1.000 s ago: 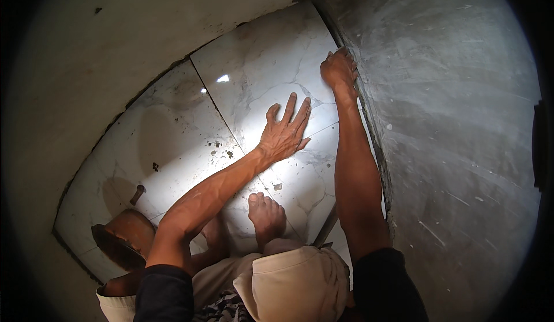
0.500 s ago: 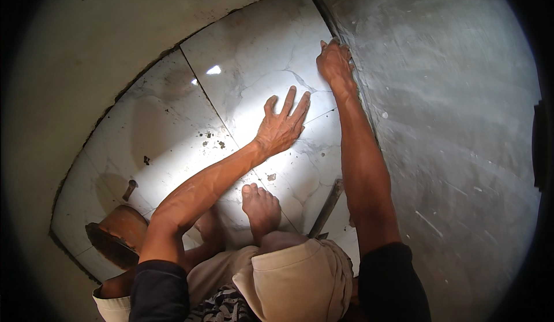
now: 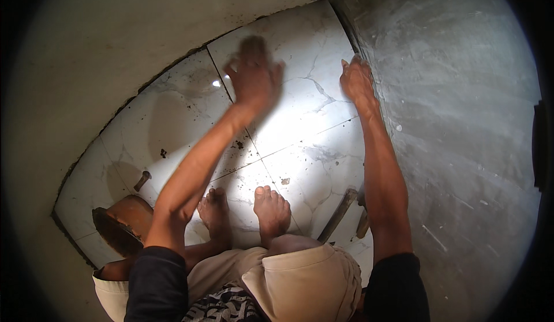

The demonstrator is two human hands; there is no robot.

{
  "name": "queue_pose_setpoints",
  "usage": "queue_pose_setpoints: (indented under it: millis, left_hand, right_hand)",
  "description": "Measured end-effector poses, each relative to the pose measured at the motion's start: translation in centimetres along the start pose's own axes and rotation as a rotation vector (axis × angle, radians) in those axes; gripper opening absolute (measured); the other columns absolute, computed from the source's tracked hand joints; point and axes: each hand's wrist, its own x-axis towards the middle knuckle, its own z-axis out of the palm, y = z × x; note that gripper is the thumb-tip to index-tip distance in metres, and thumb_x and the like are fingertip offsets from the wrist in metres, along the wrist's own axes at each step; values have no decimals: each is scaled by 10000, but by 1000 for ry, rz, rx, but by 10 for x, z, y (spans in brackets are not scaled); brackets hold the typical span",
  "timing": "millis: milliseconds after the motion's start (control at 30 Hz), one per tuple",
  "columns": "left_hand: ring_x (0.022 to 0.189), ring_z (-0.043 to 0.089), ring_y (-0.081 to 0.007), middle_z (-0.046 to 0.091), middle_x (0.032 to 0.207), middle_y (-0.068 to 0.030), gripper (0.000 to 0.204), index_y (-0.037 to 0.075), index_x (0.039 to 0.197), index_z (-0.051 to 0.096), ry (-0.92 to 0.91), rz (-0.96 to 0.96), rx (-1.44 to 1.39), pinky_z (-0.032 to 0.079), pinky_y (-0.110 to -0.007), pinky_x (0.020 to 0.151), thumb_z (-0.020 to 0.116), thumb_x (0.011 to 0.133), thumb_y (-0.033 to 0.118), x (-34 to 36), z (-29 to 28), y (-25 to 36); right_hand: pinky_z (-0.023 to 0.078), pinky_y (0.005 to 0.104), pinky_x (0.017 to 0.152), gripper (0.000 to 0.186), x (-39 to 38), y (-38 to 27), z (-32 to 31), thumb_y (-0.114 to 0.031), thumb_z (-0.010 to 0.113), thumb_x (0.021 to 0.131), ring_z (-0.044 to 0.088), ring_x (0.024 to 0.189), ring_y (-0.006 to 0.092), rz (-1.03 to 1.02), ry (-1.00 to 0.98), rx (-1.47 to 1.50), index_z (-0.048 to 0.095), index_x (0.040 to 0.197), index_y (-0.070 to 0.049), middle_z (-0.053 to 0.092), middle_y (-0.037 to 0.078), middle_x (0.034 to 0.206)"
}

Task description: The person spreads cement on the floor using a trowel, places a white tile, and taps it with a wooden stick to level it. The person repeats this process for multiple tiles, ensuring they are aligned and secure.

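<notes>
At upper centre, your blurred left hand (image 3: pixel 255 82), splayed, sits higher over the marbled tile (image 3: pixel 306 73) than before; upper right, your right hand (image 3: pixel 358 82) curls at its edge, grip unclear.

I count one left hand (image 3: pixel 254 82) and one right hand (image 3: pixel 356 80), two bare feet (image 3: pixel 272 212), two black sleeves (image 3: pixel 157 284), one pair of beige shorts (image 3: pixel 311 276), two walls (image 3: pixel 456 120), one orange-brown tub (image 3: pixel 134 213), one short peg-like piece (image 3: pixel 142 181), two bars (image 3: pixel 338 216), and at least four marble-patterned floor tiles (image 3: pixel 300 39); I cannot count the crumbs (image 3: pixel 238 144) surely.
</notes>
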Motion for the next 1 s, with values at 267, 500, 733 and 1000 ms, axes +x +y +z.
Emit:
queue_pose_setpoints:
  millis: [267, 500, 733, 1000]
  left_hand:
    - [1443, 280, -450, 305, 1567, -275, 768, -10, 1538, 322, -16, -274, -74, 350, -652, 1005, 519, 1002, 504, -26, 6, -38]
    - [1425, 341, -347, 342, 1596, -128, 878, 82, 1587, 299, -257, 323, -48, 347, -604, 1006, 537, 947, 634, -138, 12, 14]
    - [1419, 352, -309, 326, 1603, -122, 845, 32, 1561, 336, -139, 418, -50, 342, -571, 984, 577, 946, 559, -117, 29, 47]
    - [1447, 314, -286, 303, 1601, -85, 724, 85, 1524, 429, -153, 609, 95, 337, -613, 994, 567, 960, 518, -102, 35, 51]
  right_hand:
    - [349, 624, 1124, 681, 7, -4, -5, -354, 526, 1050, 331, 1449, 476, 90, -144, 55, 310, 1505, 105, 350, 342, 1532]
    - [218, 679, 1183, 786, -7, -26, -14, -461, 464, 1060, 185, 1534, 432, 145, -186, 22, 185, 1576, 62, 224, 314, 1613]
    - [209, 660, 1191, 817, -2, -18, -5, -491, 430, 1063, 166, 1545, 410, 139, -181, -36, 120, 1596, 45, 190, 299, 1631]
    - [227, 607, 1213, 814, 3, -23, -11, -521, 357, 1071, 140, 1549, 436, 170, -242, -33, 93, 1608, 31, 159, 303, 1646]
